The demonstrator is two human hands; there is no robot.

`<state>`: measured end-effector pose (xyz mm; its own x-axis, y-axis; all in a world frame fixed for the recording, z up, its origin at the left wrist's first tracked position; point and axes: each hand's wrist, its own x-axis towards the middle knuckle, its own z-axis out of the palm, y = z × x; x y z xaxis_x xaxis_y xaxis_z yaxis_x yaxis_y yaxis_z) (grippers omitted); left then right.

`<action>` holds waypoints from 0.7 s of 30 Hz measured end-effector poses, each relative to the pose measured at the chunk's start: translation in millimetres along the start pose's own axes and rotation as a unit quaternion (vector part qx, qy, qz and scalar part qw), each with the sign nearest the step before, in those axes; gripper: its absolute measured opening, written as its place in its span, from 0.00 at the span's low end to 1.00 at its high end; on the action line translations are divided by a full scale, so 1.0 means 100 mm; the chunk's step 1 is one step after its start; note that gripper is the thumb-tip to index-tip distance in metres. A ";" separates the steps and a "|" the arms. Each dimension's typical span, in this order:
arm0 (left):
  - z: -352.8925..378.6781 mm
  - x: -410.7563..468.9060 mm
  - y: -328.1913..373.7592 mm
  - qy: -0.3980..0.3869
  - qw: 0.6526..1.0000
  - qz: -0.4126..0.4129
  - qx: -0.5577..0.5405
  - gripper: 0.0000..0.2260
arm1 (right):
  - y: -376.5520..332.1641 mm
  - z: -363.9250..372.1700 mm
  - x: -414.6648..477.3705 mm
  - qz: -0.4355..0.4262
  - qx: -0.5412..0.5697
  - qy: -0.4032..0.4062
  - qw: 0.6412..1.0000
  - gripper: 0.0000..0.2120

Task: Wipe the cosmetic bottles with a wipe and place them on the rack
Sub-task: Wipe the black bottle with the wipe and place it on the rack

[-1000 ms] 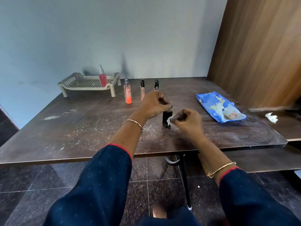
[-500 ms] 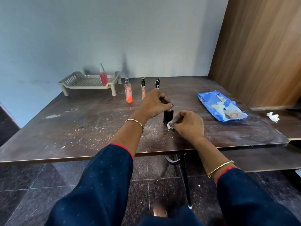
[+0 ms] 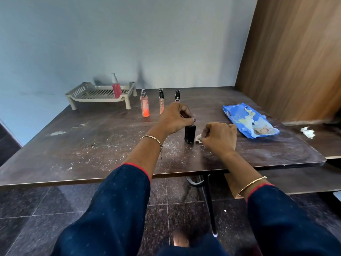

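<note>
The right hand (image 3: 219,137) pinches a small white wipe (image 3: 199,138) just beside the base of a black bottle (image 3: 190,133), at its 3 o'clock. The left hand (image 3: 175,118) clamps the bottle's cap from above, bottle upright on the table (image 3: 92,145). At 11 o'clock, three bottles (image 3: 144,106) stand before the rack (image 3: 96,94), which holds a red one (image 3: 116,88).

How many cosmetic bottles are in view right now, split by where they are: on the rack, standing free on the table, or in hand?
On the rack: 1, red pump bottle
Free on the table: 3, orange spray bottle, slim tube, black-capped tube
In hand: 1, black bottle, left hand
Total: 5
</note>
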<state>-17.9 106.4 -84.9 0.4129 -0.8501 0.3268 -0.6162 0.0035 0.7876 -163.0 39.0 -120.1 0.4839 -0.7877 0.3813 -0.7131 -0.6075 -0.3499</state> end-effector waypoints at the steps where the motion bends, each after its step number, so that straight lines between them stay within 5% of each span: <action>1: 0.00 0.00 0.00 0.000 1.000 -0.001 0.001 0.03 | 0.04 -0.01 0.01 0.005 -0.003 0.009 1.000 0.05; 11: 0.01 0.00 -0.02 0.007 1.000 -0.006 -0.002 0.04 | -0.11 -0.01 -0.07 0.009 0.181 0.030 0.983 0.10; 21: 0.01 0.00 0.00 0.003 1.000 -0.011 -0.008 0.04 | -0.14 0.16 -0.13 0.023 0.091 -0.017 0.995 0.06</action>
<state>-18.6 105.9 -84.9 0.4302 -0.8471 0.3122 -0.5957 -0.0066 0.8032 -151.2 55.8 -133.4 0.4721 -0.8163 0.3327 -0.6323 -0.5766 -0.5174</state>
